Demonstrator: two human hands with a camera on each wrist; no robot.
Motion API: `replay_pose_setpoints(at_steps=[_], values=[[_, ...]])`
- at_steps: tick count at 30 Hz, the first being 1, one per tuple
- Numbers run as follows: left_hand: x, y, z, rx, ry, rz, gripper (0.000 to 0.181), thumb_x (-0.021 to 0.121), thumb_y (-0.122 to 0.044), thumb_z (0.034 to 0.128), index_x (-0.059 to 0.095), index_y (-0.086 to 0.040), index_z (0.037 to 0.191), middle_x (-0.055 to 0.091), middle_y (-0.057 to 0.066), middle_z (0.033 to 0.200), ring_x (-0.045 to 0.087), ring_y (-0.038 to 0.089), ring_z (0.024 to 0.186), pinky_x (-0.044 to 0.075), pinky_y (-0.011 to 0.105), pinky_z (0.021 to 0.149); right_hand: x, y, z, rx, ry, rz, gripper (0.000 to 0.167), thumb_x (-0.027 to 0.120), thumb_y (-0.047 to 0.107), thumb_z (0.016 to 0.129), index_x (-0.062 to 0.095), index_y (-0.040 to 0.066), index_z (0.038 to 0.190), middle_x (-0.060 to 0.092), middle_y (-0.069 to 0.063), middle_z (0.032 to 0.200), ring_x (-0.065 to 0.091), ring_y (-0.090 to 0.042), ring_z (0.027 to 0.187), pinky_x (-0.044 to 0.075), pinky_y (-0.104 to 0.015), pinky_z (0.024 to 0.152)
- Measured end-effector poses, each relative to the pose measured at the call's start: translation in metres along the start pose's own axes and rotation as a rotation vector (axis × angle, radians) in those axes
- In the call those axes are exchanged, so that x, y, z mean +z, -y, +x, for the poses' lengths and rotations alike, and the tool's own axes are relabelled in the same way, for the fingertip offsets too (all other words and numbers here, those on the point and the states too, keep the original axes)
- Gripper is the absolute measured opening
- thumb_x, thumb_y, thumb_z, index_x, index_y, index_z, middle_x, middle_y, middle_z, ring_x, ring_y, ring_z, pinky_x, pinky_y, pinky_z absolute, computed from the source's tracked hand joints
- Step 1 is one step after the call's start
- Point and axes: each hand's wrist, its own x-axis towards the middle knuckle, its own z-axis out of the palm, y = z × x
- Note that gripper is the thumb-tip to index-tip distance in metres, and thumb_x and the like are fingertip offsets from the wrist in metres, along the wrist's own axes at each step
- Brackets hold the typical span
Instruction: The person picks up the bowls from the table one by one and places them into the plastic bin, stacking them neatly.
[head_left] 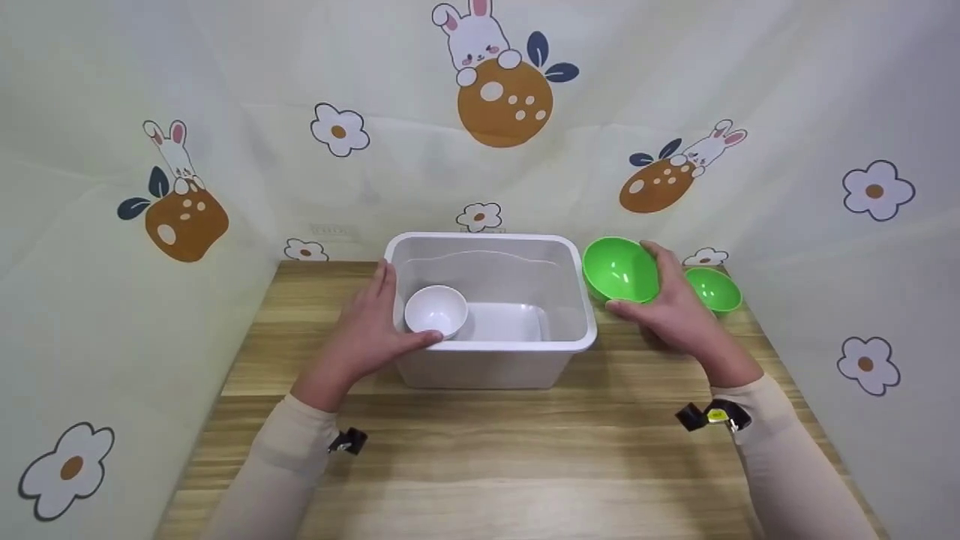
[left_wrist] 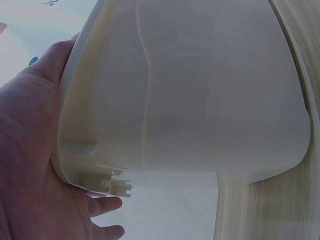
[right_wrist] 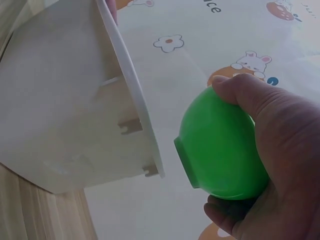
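A white rectangular plastic bin (head_left: 487,367) stands on the table, and a small white bowl (head_left: 437,311) is inside it at the left. My left hand (head_left: 371,326) holds the bin's front left corner, thumb over the front rim and fingers along the left side. To the right of the bin, my right hand (head_left: 675,311) grips a green bowl (head_left: 619,270) by its rim, between thumb and fingers. In the right wrist view the green bowl (right_wrist: 220,150) is tilted on its side, its base facing the bin, apart from it.
A smaller green bowl (head_left: 716,291) sits behind my right hand, near the table's right edge. The wooden table (head_left: 480,457) is bordered by pale cloth (head_left: 390,172) printed with rabbits and flowers, at the back and both sides.
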Motion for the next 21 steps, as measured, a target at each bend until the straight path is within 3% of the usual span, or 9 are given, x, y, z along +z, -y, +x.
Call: replay_pose_setpoints(at_steps=[7, 14, 21], values=[[0.000, 0.001, -0.001, 0.003, -0.004, -0.007, 0.153, 0.075, -0.091, 0.0780, 0.004, 0.002, 0.176, 0.001, 0.023, 0.184, 0.018, 0.057, 0.163, 0.017, 0.075, 0.129, 0.003, 0.010, 0.007, -0.026, 0.033, 0.020, 0.118, 0.097, 0.039, 0.087, 0.023, 0.007, 0.173, 0.039, -0.020, 0.166, 0.042, -0.039, 0.148, 0.033, -0.064, 0.125], [-0.001, 0.001, -0.002, -0.005, 0.005, -0.032, 0.153, 0.076, -0.091, 0.0778, 0.002, 0.000, 0.176, -0.002, 0.019, 0.185, 0.014, 0.056, 0.164, 0.014, 0.073, 0.130, 0.008, 0.020, 0.014, -0.041, 0.070, 0.117, 0.117, 0.100, 0.030, 0.085, 0.025, 0.009, 0.172, 0.041, -0.019, 0.165, 0.043, -0.036, 0.148, 0.032, -0.057, 0.127], [0.000, 0.002, 0.000, -0.018, 0.016, -0.021, 0.155, 0.073, -0.095, 0.0760, 0.000, -0.001, 0.176, -0.005, 0.016, 0.185, 0.014, 0.056, 0.164, 0.014, 0.074, 0.130, 0.012, 0.028, 0.021, -0.013, 0.110, 0.077, 0.118, 0.100, 0.032, 0.085, 0.024, 0.010, 0.173, 0.040, -0.019, 0.168, 0.042, -0.037, 0.150, 0.030, -0.060, 0.129]])
